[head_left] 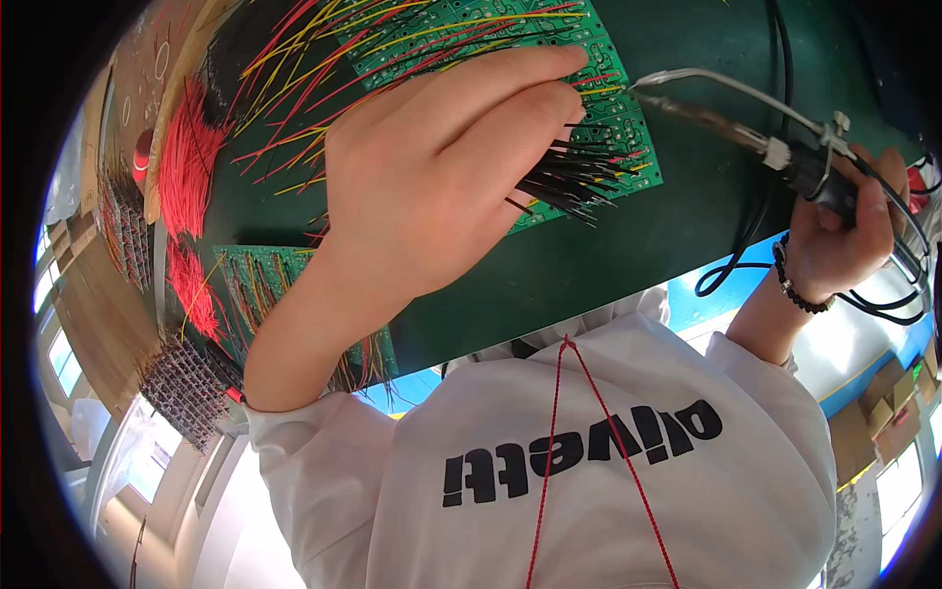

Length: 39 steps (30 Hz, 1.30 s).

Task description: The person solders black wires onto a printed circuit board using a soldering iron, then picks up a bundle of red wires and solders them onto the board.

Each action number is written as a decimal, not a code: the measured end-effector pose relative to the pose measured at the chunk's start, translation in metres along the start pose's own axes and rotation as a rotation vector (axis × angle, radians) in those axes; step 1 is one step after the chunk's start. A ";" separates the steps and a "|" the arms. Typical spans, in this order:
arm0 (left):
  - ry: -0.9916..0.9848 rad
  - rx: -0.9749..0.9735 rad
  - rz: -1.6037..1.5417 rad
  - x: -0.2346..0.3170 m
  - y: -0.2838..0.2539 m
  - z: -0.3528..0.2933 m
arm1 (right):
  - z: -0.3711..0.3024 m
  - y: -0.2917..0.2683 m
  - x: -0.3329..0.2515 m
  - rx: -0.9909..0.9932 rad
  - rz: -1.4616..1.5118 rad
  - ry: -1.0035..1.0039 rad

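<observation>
My left hand [442, 167] lies over a green circuit board [633, 133] that bristles with red and yellow wires. Its fingers are closed on a bundle of black wires [574, 185], which sticks out to the right under the fingers. The index fingertip presses on the board close to the iron's tip. My right hand [844, 236] grips the handle of a soldering iron [746, 137] at the right. The iron's tip touches the board's right edge, and a thin metal feed tube [726, 86] runs above it.
A heap of red wires [182, 157] lies at the left on the green mat [589, 285]. A second green board [257, 285] with wires sits under my left forearm, beside a dark rack of small parts [191, 388]. Black cables [751, 260] loop near my right wrist.
</observation>
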<state>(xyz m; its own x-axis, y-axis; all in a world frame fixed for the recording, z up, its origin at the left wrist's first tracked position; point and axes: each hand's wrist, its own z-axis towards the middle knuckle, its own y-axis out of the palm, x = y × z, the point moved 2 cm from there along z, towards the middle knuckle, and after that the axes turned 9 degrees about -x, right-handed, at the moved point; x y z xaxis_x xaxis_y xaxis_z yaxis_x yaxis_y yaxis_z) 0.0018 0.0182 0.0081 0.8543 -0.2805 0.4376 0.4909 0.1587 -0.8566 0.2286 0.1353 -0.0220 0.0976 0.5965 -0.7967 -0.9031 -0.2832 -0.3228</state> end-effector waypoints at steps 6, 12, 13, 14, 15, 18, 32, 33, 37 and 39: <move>-0.008 -0.008 -0.002 0.002 -0.003 0.002 | 0.013 0.012 -0.017 0.117 0.598 0.321; -0.075 0.070 -0.220 -0.007 -0.026 0.001 | 0.013 0.015 -0.017 0.133 0.649 0.337; -0.105 0.123 -0.329 -0.009 -0.035 -0.001 | 0.014 0.015 -0.017 0.130 0.643 0.339; -0.134 0.178 -0.438 -0.012 -0.045 -0.004 | 0.015 0.014 -0.017 0.107 0.665 0.312; -0.161 0.230 -0.549 -0.014 -0.056 -0.011 | 0.015 0.014 -0.017 0.101 0.673 0.298; -0.349 0.355 -0.905 -0.004 -0.105 -0.042 | 0.012 0.010 -0.015 0.081 0.694 0.263; -0.472 0.005 0.349 0.090 -0.029 -0.152 | 0.012 0.015 -0.012 0.095 0.648 0.239; -0.483 0.010 0.349 0.090 -0.028 -0.156 | 0.012 0.015 -0.012 0.083 0.650 0.239; -0.544 0.008 0.421 0.092 -0.035 -0.183 | 0.012 0.013 -0.014 0.060 0.602 0.235; -0.638 0.143 0.417 0.090 -0.039 -0.196 | 0.011 0.012 -0.013 0.106 0.614 0.226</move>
<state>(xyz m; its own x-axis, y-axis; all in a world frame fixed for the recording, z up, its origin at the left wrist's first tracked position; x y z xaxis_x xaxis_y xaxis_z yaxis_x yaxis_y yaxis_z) 0.0264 -0.1983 0.0270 0.8849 0.4222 0.1968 0.0873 0.2646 -0.9604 0.2120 0.1325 -0.0097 -0.3730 0.1748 -0.9112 -0.8579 -0.4389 0.2670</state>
